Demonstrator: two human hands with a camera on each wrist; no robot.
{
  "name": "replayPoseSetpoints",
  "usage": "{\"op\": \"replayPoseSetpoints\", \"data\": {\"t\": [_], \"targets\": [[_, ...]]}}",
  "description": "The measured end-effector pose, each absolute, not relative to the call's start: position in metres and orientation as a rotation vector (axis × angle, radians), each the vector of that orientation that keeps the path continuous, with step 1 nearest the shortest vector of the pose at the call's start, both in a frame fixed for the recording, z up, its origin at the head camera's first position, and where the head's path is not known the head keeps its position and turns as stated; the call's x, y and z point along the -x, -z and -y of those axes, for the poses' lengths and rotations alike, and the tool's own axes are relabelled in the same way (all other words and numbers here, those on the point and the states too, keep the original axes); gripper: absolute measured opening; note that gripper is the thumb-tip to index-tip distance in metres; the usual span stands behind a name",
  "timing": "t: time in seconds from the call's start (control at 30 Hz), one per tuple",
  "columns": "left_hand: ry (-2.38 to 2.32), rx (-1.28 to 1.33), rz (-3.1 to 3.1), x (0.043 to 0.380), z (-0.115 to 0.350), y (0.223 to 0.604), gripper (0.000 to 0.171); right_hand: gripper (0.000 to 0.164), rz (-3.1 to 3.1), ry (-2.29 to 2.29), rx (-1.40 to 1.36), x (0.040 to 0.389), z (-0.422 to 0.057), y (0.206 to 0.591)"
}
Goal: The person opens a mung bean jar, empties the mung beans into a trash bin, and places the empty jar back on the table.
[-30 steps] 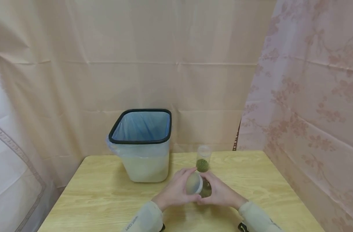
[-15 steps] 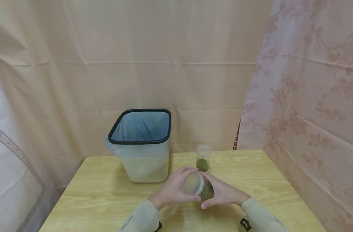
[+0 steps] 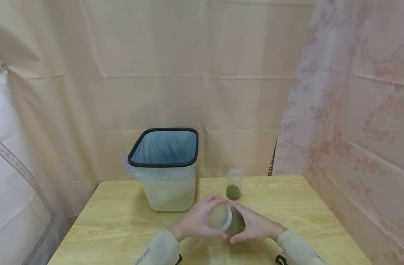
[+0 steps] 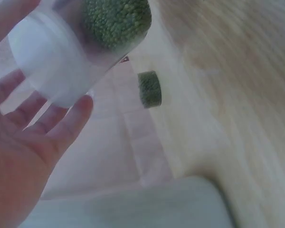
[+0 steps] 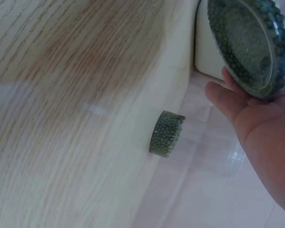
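A clear plastic jar (image 3: pixel 235 223) of green beans is held tilted over the table, its white lid (image 3: pixel 219 216) facing left. My left hand (image 3: pixel 198 221) grips the lid, thumb below and fingers over the top. Around the jar's bean-filled bottom end curls my right hand (image 3: pixel 258 224). The left wrist view shows the fingers spread along the lid (image 4: pixel 47 52), with beans gathered toward the base. In the right wrist view the round base (image 5: pixel 242 45) rests against the right hand (image 5: pixel 270 128). Just behind the hands, a second clear jar (image 3: pixel 235 184) stands upright, beans filling its lower part.
A whitish bin (image 3: pixel 171 195) with a black rim and blue liner stands at the back left of the wooden table (image 3: pixel 294 213). Beige curtain (image 3: pixel 155 84) hangs behind the table, and a flowered pink one (image 3: pixel 354 121) at the right.
My right thumb has moved down, apart from the left thumb, and more of the jar's bean-filled end shows between the hands. Both hands keep hold of the jar. The second jar stays put.
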State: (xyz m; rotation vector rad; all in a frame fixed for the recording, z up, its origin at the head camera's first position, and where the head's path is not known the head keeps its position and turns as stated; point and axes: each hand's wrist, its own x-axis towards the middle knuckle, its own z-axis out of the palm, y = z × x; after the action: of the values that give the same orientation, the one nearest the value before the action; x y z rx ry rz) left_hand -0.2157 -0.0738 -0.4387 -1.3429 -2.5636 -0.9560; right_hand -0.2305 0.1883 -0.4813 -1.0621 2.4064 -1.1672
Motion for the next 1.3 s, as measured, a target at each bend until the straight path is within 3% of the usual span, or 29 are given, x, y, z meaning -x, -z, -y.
{"op": "replayPoseSetpoints", "data": {"t": [0.17, 0.9, 1.3], "targets": [[0.845, 1.433, 2.549, 0.215, 0.076, 0.435, 0.093, 0.103, -2.445, 1.126, 1.044, 0.228, -0.188, 0.479], [0.727, 1.363, 2.575, 0.211, 0.079, 0.426, 0.087, 0.102, -2.505, 1.130, 1.061, 0.222, -0.178, 0.477], [0.861, 1.047, 2.718, 0.215, 0.078, 0.432, 0.088, 0.099, -2.646, 1.073, 1.082, 0.227, -0.174, 0.472]]}}
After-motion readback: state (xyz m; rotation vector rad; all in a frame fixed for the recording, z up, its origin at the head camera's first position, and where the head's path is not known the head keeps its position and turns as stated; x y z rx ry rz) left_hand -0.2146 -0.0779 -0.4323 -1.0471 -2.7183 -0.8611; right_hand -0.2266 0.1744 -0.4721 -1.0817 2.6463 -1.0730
